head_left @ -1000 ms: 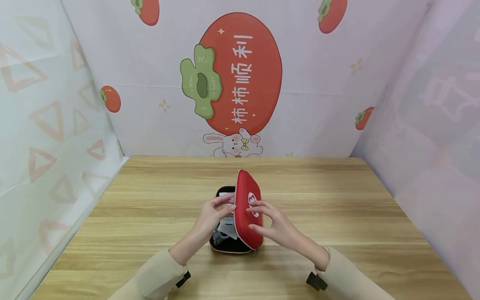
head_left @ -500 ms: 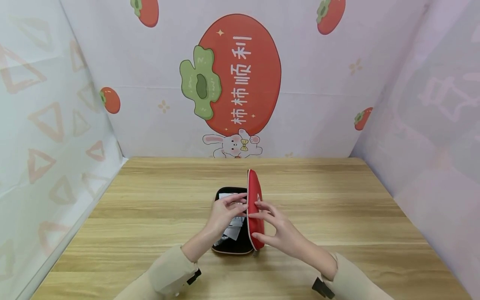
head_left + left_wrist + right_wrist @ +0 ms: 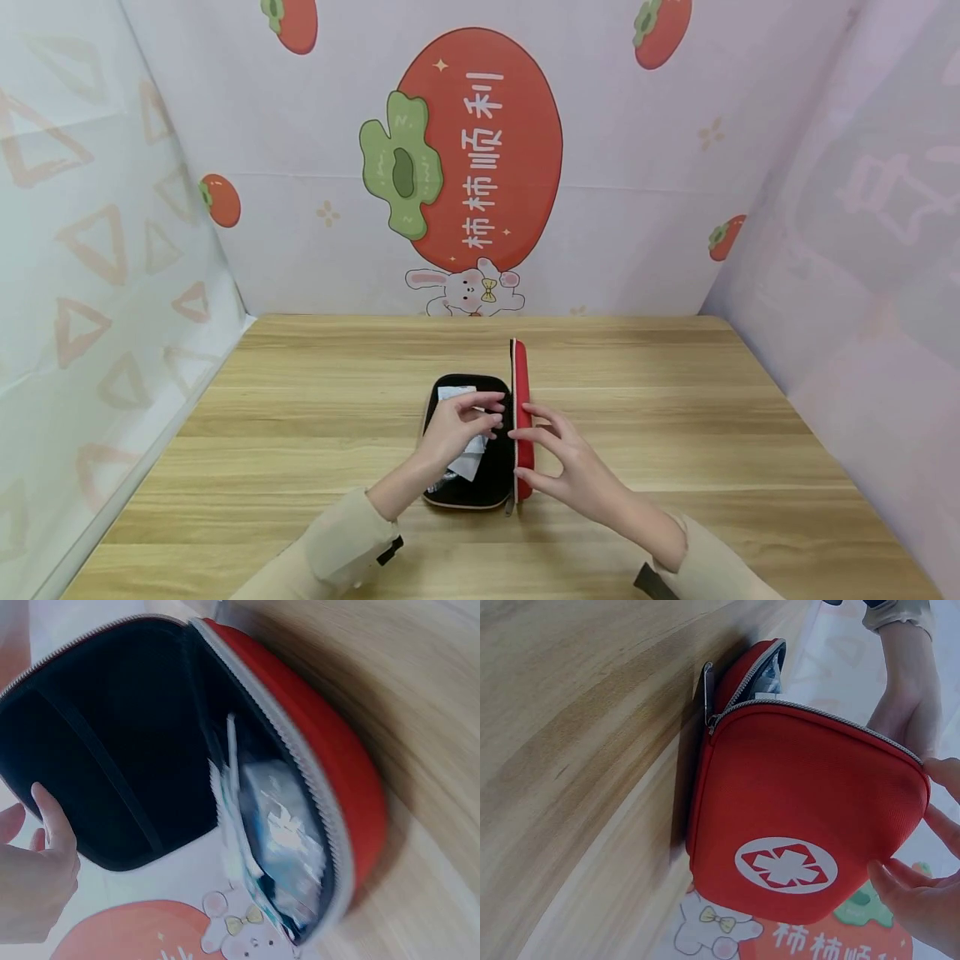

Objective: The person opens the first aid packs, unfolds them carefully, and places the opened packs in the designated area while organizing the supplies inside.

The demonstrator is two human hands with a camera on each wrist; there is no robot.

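A red zip-up first-aid case [image 3: 491,493] stands open on the wooden table. Its lid [image 3: 795,787], bearing a white emblem, is raised upright on the right side. Fingertips of my right hand [image 3: 573,467] touch the lid's rim and outer face, spread apart. My left hand [image 3: 452,433] hovers over the case with relaxed, slightly bent fingers and holds nothing; its fingertips are apart from the lid in the head view. White packets [image 3: 468,467] and a clear plastic packet [image 3: 285,825] lie inside the base, partly hidden by my left hand in the head view.
A dark elastic strap [image 3: 101,761] crosses the lid's black lining. The metal zip pull [image 3: 708,694] hangs at the near end of the hinge. The wooden table [image 3: 300,400] ends at a printed cloth backdrop [image 3: 615,208], with cloth walls on both sides.
The lid has swung right, from leaning over the base to upright. My left fingers, which were at its inner edge, have come away. My right hand has moved slightly right with the lid.
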